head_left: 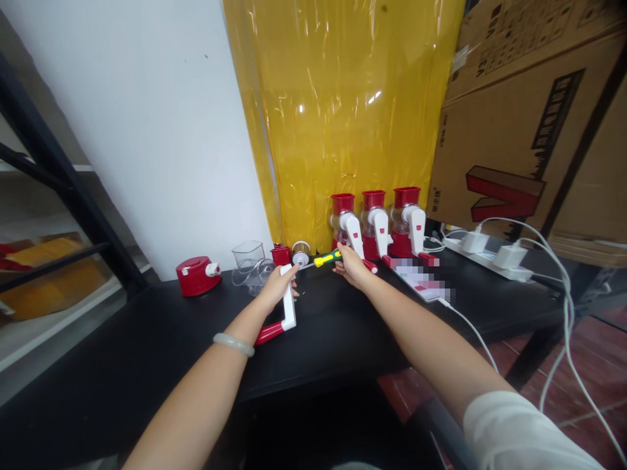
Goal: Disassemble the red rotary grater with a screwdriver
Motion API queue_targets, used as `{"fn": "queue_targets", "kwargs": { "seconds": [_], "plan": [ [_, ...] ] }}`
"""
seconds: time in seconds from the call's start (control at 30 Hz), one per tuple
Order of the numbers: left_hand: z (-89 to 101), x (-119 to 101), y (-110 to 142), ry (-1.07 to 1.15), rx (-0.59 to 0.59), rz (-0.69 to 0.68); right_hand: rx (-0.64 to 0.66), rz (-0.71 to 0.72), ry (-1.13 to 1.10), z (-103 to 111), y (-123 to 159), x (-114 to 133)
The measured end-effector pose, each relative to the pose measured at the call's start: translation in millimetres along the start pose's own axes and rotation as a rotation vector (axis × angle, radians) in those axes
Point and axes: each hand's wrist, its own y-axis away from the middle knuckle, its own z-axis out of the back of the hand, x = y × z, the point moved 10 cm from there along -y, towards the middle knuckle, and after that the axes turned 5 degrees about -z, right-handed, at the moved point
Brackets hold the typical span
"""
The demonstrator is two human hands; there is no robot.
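1. The white plastic crank handle with a red grip [289, 308] is in the left hand [279, 288], above the black tabletop [337, 336]. Its white arm has its long axis nearly along 12–6 o'clock; the red grip turns off the lower end toward 8.
2. The left hand is closed around the upper part of that white arm.
3. The right hand [351, 266], at 2 o'clock from the crank, grasps the yellow-and-green-handled screwdriver [327, 259]. The shaft points between 8 and 9 o'clock, its tip at the crank's upper end; I cannot tell whether they touch.
4. Just beyond, near 12 o'clock, sit a small red plastic part [281, 255] and a round white-faced drum [300, 260].
5. At 10 o'clock are clear plastic housing parts [249, 250]; farther out, between 9 and 10, a round red base [193, 277].
6. Three red-and-white hand-cranked machines stand in a row at 2 o'clock, the middle one [379, 228] included; a white-edged phone [416, 279] lies near 3.
7. Room to move runs between the forearms at 5 o'clock, down to the table's near edge, and outside the left forearm at 8.
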Motion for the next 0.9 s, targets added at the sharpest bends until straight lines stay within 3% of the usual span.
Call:
{"fn": "queue_targets", "kwargs": {
  "seconds": [0.27, 0.63, 0.9],
  "plan": [
    [1.0, 1.1, -0.3, 0.0, -0.012, 0.012, -0.018, -0.037, -0.123, -1.3, -0.5, -2.0],
    [0.3, 1.9, -1.0, 0.009, -0.005, 0.003, -0.054, 0.01, 0.059, 5.4, -3.0, -0.3],
    [0.2, 0.3, -0.8, 0.005, -0.003, -0.007, -0.035, -0.024, -0.059, 2.0, -2.9, -3.6]
  ]
}}
